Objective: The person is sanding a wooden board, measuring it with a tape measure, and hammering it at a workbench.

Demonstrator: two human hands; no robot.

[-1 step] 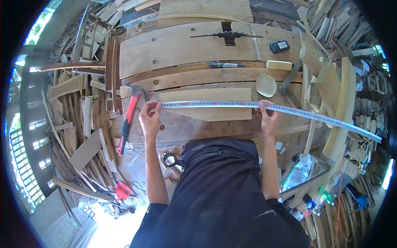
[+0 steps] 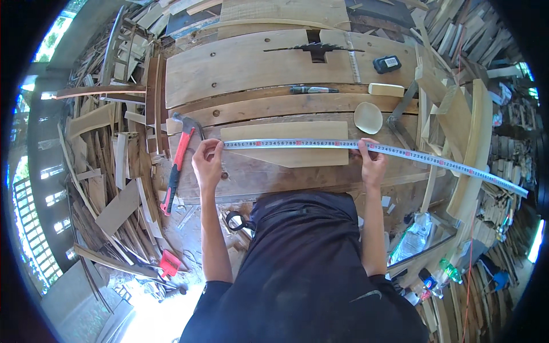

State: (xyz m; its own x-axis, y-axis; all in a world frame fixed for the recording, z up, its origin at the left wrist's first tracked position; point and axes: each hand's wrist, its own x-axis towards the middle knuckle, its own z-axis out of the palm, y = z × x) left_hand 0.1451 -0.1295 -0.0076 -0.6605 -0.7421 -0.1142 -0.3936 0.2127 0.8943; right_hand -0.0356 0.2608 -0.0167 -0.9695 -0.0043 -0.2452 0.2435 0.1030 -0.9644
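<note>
A white measuring tape (image 2: pixel 280 143) lies stretched along a pale wooden board (image 2: pixel 286 156) on the workbench. My left hand (image 2: pixel 207 163) pinches the tape's end at the board's left edge. Just beyond the board's right edge, my right hand (image 2: pixel 372 163) grips the tape between thumb and fingers. From there the strip runs on to the right past the bench, sloping down. The board's lower left corner is cut at a slant. Left of my left hand lies a hammer (image 2: pixel 178 166) with a red and black handle.
Beyond the board lie a marker pen (image 2: pixel 313 90), a small wooden block (image 2: pixel 385 90), a round pale disc (image 2: pixel 368 118) and a black battery-like box (image 2: pixel 386 64). A saw blade (image 2: pixel 337 48) pokes up through the bench top. Wood offcuts (image 2: pixel 103 188) are heaped on both sides.
</note>
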